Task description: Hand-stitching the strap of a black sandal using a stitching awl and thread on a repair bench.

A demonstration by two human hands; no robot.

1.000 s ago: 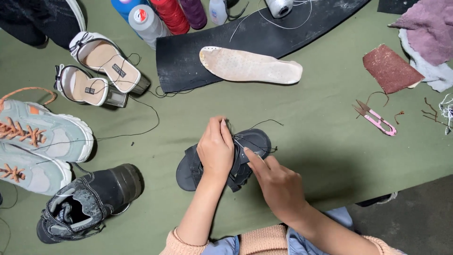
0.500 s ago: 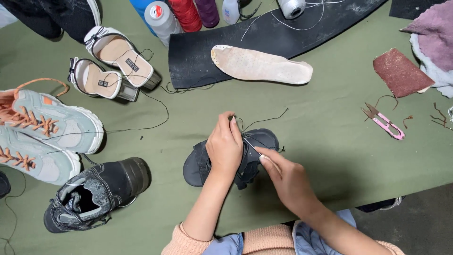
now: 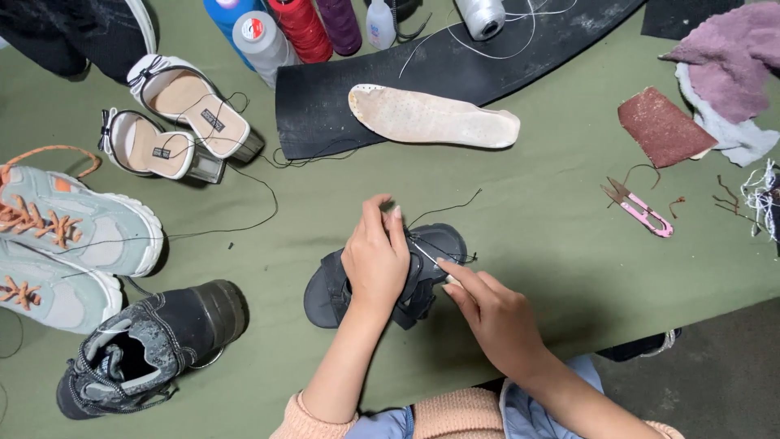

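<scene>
Since the earlier frames the right hand (image 3: 496, 321) has drawn in from the lower right, and its fingers (image 3: 453, 272) now touch the dark shoe (image 3: 443, 244) at the centre of the frame. They pinch a thin tool (image 3: 426, 254), probably an awl or needle, though it is too slim to tell for sure. The left hand (image 3: 375, 260) lies over the middle of that shoe, fingers pressed together and curled around its upper, pinning it to the green worktop (image 3: 552, 244). A dark thread (image 3: 447, 203) runs from the fingertips toward the upper right.

Above the shoe, a pale insole (image 3: 435, 118) lies on a black rubber sheet (image 3: 325, 114). Spools of thread (image 3: 301, 28) stand along the top edge. At the upper left sit two white heeled sandals (image 3: 175, 122); below them, at the left edge, two grey sneakers with orange laces (image 3: 65, 236). A black boot (image 3: 150, 345) rests at the lower left. To the right, well apart from the hands, lie pink thread snips (image 3: 642, 210), a reddish sheet of sandpaper (image 3: 662, 126) and purple cloth (image 3: 727, 49).
</scene>
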